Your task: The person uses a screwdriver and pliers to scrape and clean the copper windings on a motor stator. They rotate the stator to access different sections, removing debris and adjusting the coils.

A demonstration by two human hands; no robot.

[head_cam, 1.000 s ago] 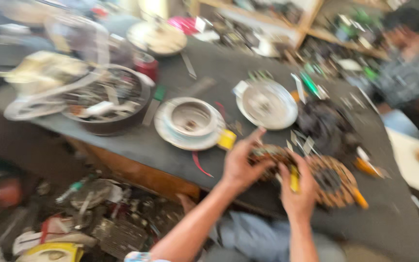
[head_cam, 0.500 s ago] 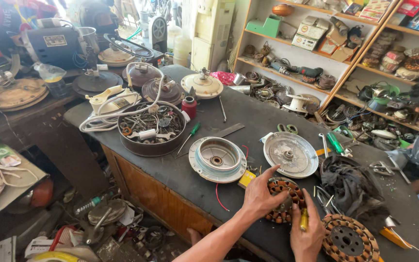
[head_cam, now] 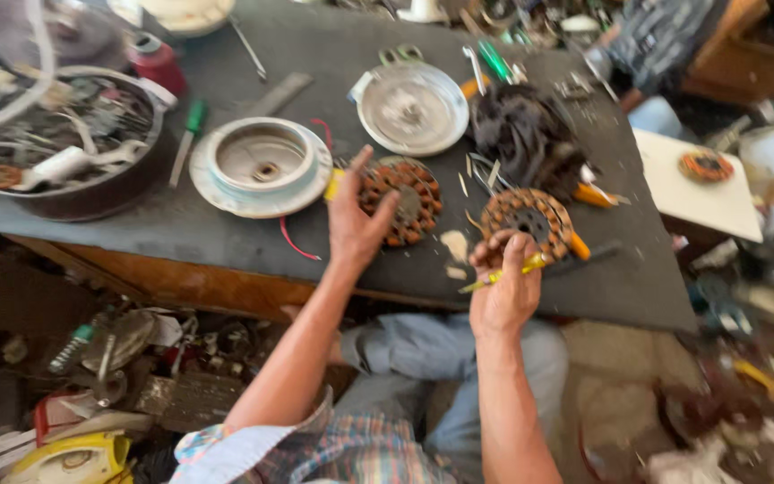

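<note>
On the dark bench top [head_cam: 226, 224], the left hand [head_cam: 356, 224] lies fingers spread on a copper-wound stator [head_cam: 405, 199], while the right hand [head_cam: 503, 287] is clenched round a yellow tool [head_cam: 499, 274] beside a second stator [head_cam: 526, 218]. A slip could nick the windings, I judge. Since half a second ago, the view has dropped closer and the second stator sits nearer the right hand.

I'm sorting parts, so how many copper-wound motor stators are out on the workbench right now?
2. One stator lies under the fingers of the left hand; the other stator lies just beyond the right hand, which holds a yellow tool. More may be hidden in the dark pile behind.
</note>
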